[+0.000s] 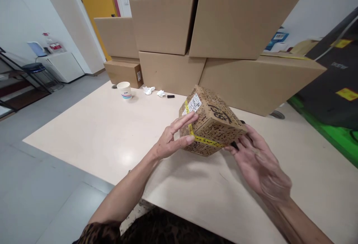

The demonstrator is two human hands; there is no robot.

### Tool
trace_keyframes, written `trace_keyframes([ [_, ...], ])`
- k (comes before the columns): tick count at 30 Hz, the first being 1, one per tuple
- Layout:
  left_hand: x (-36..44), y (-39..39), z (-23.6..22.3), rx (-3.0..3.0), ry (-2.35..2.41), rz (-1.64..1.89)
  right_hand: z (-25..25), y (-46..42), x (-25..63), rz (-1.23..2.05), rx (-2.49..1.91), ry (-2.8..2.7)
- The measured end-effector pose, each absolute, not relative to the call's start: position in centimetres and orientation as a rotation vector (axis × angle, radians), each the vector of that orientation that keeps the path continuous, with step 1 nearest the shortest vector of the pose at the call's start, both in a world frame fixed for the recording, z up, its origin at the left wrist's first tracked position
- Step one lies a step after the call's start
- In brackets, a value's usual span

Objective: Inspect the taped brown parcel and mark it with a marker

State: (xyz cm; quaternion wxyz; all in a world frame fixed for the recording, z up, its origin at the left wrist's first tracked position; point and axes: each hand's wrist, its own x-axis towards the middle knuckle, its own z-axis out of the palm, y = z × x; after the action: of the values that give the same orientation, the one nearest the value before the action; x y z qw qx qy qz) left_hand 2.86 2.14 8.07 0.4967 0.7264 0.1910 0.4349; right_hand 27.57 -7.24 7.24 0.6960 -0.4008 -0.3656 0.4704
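A small cardboard box (216, 115), covered in black ink marks and bound with yellow tape, is tilted on one edge above the table. It bears a white printed label (194, 103) on its upper left side. My left hand (176, 135) grips the box's left side, thumb on the near face and fingers over the label side. At the lower right corner, my right hand (257, 158) has its fingers curled round a black marker (234, 146), mostly hidden by the fingers. Those fingers are right against the box, and contact is hard to make out.
Large cardboard boxes (165, 24) are stacked along the back of the pale table (92, 132). Before them are a paper cup (124, 90), crumpled tissues (148, 90) and a small black cap-like piece (170, 96). A dark case (332, 68) stands at right.
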Motion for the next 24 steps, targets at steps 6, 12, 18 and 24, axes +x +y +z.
trace_keyframes([
  [6,3.8,1.1,8.4,2.211,0.331,0.957,6.4,-6.3,27.1,1.216,-0.964,-0.715],
  [12,6.2,-0.1,6.9,2.582,0.232,0.883,4.2,-6.1,26.9,1.171,-1.062,-0.675],
  [18,5.7,0.0,6.6,2.496,0.174,1.199,4.1,-6.0,27.1,1.097,-1.058,-0.761],
  [24,3.9,3.4,5.9,1.815,1.018,1.378,3.1,-5.0,27.8,1.127,-1.155,-0.672],
])
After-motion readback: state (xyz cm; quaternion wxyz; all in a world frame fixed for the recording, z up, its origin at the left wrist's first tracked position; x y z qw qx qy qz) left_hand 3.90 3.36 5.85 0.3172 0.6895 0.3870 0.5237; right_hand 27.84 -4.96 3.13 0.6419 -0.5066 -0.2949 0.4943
